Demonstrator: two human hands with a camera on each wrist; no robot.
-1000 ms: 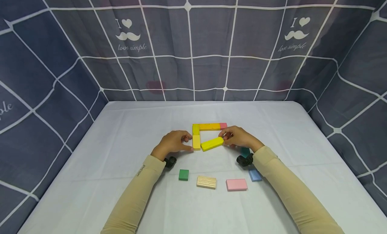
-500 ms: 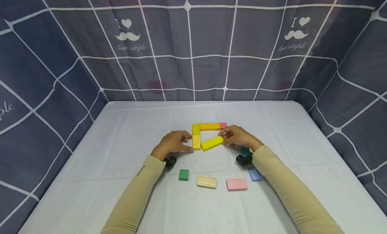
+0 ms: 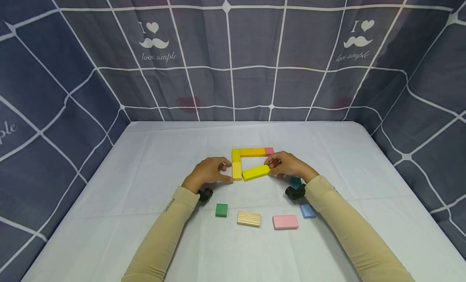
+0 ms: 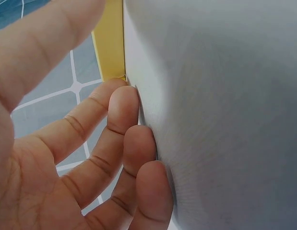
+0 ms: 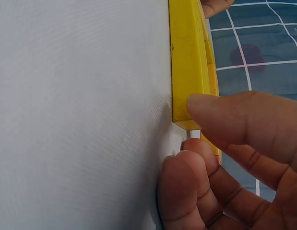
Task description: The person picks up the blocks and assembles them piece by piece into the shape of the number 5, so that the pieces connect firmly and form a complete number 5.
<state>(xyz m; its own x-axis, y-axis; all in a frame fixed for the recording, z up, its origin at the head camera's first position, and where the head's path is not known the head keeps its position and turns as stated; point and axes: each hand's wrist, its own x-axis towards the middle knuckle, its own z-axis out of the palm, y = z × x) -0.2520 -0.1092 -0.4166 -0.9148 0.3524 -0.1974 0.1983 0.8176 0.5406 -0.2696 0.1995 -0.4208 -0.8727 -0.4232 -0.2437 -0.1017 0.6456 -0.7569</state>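
My right hand [image 3: 289, 164] pinches the right end of a bright yellow block [image 3: 255, 172], thumb on its near side in the right wrist view. This block lies slanted, its left end close to an upright-running yellow block [image 3: 236, 171]. Along that block's left side my left hand [image 3: 209, 170] has its index fingertip and thumb tip, other fingers loosely bent; in the left wrist view the fingertips rest by the cloth beside the yellow block [image 4: 110, 43]. Further back, another yellow block [image 3: 236, 155], an orange-yellow block [image 3: 253, 152] and a pink-red block [image 3: 269, 151] form a corner.
Nearer me on the white tablecloth [image 3: 164, 241] lie a green square block [image 3: 221, 210], a ridged wooden block [image 3: 249, 219] and a pink block [image 3: 285, 222]. A blue block [image 3: 307, 211] and a teal block [image 3: 295, 182] lie by my right forearm. Dark checked cloth [image 3: 251, 39] walls three sides.
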